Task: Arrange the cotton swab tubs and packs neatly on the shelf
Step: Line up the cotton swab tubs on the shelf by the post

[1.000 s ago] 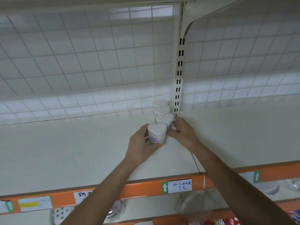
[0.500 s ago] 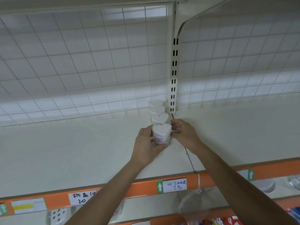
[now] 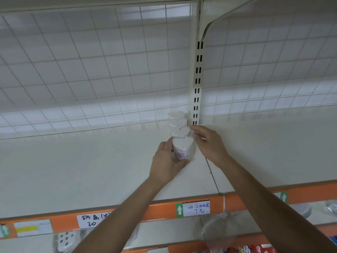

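Several heart-shaped clear tubs of cotton swabs stand in a row running from the back grid toward me on the cream shelf (image 3: 91,172). My left hand (image 3: 166,165) grips the front tub (image 3: 183,148) from its left side, thumb under its base edge. My right hand (image 3: 207,143) is at the right of the row, its fingertips touching the second tub (image 3: 179,131) near its top. Two more tubs (image 3: 176,117) stand behind, close to the slotted upright.
A white wire grid (image 3: 91,70) backs the shelf, with a slotted upright post (image 3: 197,79) and bracket above. An orange price rail (image 3: 164,209) with paper labels runs along the front edge. Lower shelves hold packaged goods (image 3: 215,232).
The front tub has slid back against the row under my left hand. My right hand has risen from the shelf beside the tubs to the second tub's top.
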The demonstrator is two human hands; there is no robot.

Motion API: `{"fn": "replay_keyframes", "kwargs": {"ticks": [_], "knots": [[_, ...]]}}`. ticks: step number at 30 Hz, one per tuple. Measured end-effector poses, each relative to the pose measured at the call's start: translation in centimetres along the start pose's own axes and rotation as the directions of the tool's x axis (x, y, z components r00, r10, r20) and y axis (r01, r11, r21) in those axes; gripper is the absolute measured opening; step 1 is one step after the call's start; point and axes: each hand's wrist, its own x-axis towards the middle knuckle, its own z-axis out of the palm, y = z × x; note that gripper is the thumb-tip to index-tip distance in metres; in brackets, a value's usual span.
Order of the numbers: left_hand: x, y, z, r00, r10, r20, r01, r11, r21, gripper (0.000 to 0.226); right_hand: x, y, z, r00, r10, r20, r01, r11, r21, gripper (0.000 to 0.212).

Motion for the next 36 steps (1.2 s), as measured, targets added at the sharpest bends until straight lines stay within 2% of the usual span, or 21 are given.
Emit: {"fn": "replay_keyframes", "kwargs": {"ticks": [5, 20, 24, 27, 30, 36], "knots": [[0.2, -0.2, -0.2, 1.000, -0.010, 0.001, 0.010, 1.000, 0.001, 0.084, 0.3, -0.3, 0.0, 1.000, -0.012, 0.007, 0.012, 1.000, -0.017, 0.030], [0.3, 0.1, -0.9, 0.998, -0.011, 0.064, 0.007, 0.998, 0.063, 0.069, 0.0, -0.6, -0.1, 1.000, 0.002, 0.016, -0.002, 1.000, -0.010, 0.027], [0.2, 0.2, -1.7, 0.994, -0.044, 0.098, 0.035, 0.996, 0.088, 0.078, -0.2, -1.3, -0.5, 1.000, -0.023, -0.002, 0.023, 0.998, -0.060, 0.027], [0.1, 0.4, -3.0, 0.991, -0.079, 0.106, 0.064, 0.988, 0.140, 0.084, -0.4, -2.2, -0.7, 0.995, -0.091, -0.049, 0.085, 0.990, -0.115, 0.026], [-0.1, 0.1, -4.6, 0.996, -0.069, 0.052, 0.058, 0.979, 0.194, 0.071, -0.5, -3.8, -0.2, 0.977, -0.205, -0.064, 0.191, 0.965, -0.181, 0.026], [-2.4, -1.7, -8.4, 0.991, -0.042, -0.124, 0.087, 0.919, 0.384, 0.056, -1.4, -7.6, 4.6, 0.921, -0.363, 0.138, 0.388, 0.873, -0.296, 0.036]]}}
